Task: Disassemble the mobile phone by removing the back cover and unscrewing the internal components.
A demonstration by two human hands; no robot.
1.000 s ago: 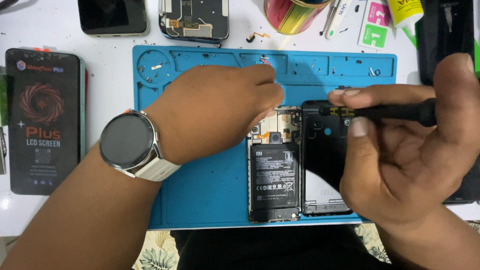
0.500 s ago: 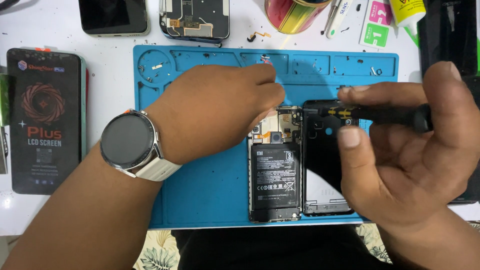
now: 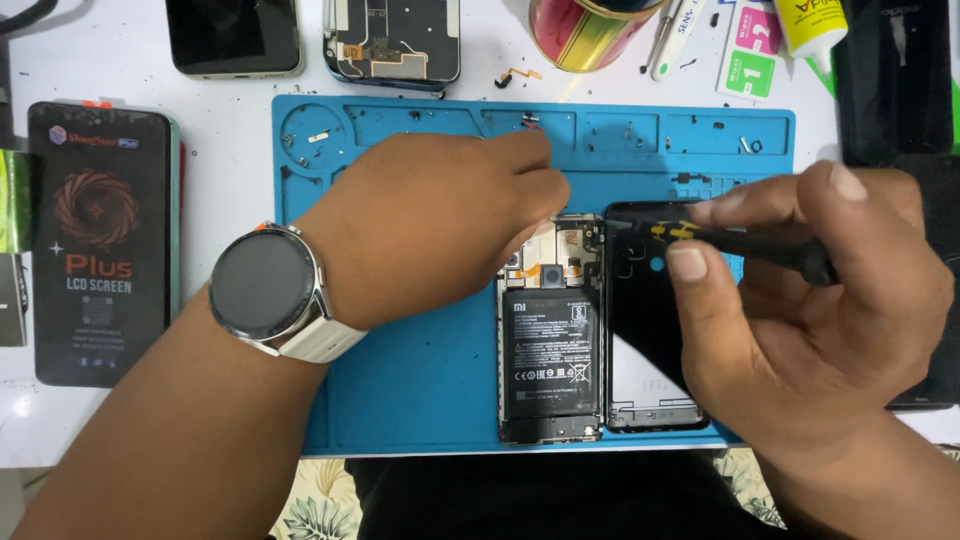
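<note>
An opened phone lies on a blue repair mat, its black battery and top circuit board exposed. My left hand, with a round watch on a white strap at the wrist, rests on the mat with its fingertips pressing the phone's top left corner. My right hand grips a black screwdriver with yellow marks, its tip pointing left at the phone's upper right edge. A black back cover lies beside the phone, partly under my right hand.
A black boxed screen lies left of the mat. Behind the mat are a dark phone, another opened phone, a red and yellow can, tweezers, a wipe packet and a glue bottle. Small screws sit in the mat's trays.
My right hand has shifted slightly, with the thumb moving along the screwdriver. My left hand and the phone have stayed put.
</note>
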